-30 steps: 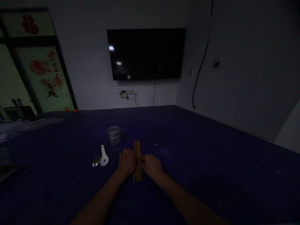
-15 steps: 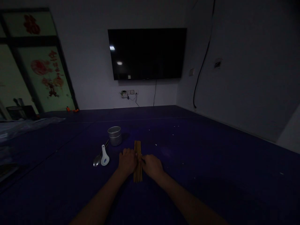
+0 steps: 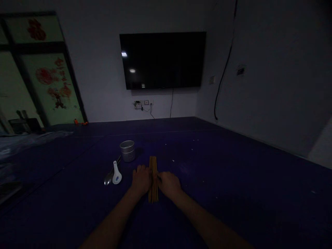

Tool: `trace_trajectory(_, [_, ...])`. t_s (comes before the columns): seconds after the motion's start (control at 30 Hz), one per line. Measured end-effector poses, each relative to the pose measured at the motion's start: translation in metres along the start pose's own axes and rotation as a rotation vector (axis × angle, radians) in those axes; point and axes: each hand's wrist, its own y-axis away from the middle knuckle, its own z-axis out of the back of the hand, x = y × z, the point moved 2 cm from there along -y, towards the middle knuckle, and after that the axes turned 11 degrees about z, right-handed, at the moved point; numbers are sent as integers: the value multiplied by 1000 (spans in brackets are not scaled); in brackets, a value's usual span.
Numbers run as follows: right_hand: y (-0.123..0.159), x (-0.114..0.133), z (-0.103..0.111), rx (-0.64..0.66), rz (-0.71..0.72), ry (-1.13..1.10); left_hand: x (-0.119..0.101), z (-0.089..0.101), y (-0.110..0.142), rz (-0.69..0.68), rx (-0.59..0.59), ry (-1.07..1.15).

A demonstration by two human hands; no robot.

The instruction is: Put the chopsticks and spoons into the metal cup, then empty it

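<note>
Basically, purple surface (image 3: pixel 233 193) fills the lower scene. Far left: glass door (image 3: pixel 55 83) w/ red chars & decor, too blurred to read for sure. Far centre: wall TV (image 3: pixel 163 60), dark screen; any logo too small to read. L hand (image 3: pixel 141 180) & R hand (image 3: pixel 169 183) near centre, both palm-down, fingers curled. Btwn them, flat on the surface: chopsticks (image 3: pixel 153 188), side by side, long axis near–far, far ends twd the TV wall. Grip: L thumb side on left edge, R fingertips on right edge; can't tell how tightly either closes. Left & farther: metal cup (image 3: pixel 128 154), upright. Nearer-left: metal spoon (image 3: pixel 108 179), bowl near, then white spoon (image 3: pixel 117 177) just right of it, bowl near, blue mark inside, illegible.
</note>
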Motion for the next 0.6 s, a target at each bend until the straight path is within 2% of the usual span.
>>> trace_trajectory(0.6, [1,2,4,0,-13,-14,1,-3,1,-13,7,29])
